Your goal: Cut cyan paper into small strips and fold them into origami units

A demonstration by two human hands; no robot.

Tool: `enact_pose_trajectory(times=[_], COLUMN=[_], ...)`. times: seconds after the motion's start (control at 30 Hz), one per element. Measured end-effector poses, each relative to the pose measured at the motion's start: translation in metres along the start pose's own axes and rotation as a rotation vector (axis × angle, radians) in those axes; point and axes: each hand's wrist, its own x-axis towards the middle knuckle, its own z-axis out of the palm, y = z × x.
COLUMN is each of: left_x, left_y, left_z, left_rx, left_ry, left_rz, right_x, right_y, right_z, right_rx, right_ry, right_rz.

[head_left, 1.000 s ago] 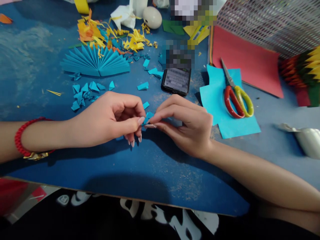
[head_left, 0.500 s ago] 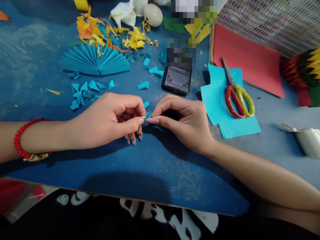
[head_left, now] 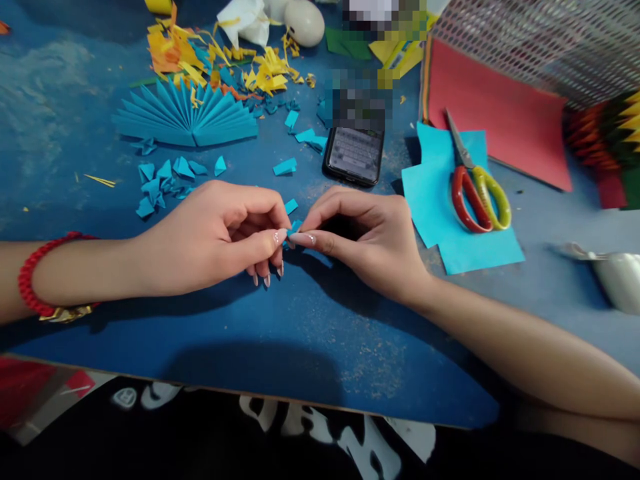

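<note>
Between the fingertips of both hands is a small blue paper piece (head_left: 295,226), mostly covered by the thumbs. My left hand (head_left: 230,233) pinches it from the left, thumb against index finger, the other fingers curled below. My right hand (head_left: 365,240) pinches the same piece from the right. Just behind the fingertips lies a loose blue paper strip (head_left: 291,206), and another blue strip (head_left: 285,167) rests farther back. To the left of these, beyond my left hand, sits a pile of small folded blue paper pieces (head_left: 163,181).
A pleated blue paper fan (head_left: 193,120) lies behind the pile, with yellow and orange paper scraps (head_left: 265,73) beyond. A phone (head_left: 355,153) lies behind my right hand. Red-and-green-handled scissors (head_left: 473,193) rest on blue paper sheets (head_left: 480,257), near red paper (head_left: 500,107) and a perforated basket (head_left: 520,47).
The hands stay pinched on the blue paper piece, with the thumbs slightly closer over it. The whole view has shifted a little; the things on the table appear unmoved.
</note>
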Motion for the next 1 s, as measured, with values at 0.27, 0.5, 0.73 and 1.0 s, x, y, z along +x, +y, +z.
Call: enact_pose_trajectory(times=[0.27,0.5,0.73,1.0], left_x=[0.0003,-0.0005,-0.0037,-0.0052], left_y=[0.0002,0.0012,-0.0035,0.0018], left_z=[-0.0014,-0.0016,-0.0023,-0.0001], left_rx=[0.018,0.036,0.064,0.107], left_ry=[-0.009,-0.015,-0.011,-0.008], left_rz=[0.007,0.008,0.003,-0.063], right_x=[-0.0002,-0.0001,-0.0002,0.0000], right_y=[0.0001,0.0007,-0.0032,-0.0051], right_z=[-0.0002,-0.0021,-0.0019,-0.0020], right_rx=[-0.005,-0.048,-0.039,-0.027], right_ry=[0.001,-0.008,-0.009,-0.009], right_rz=[-0.035,-0.061,-0.019,0.014])
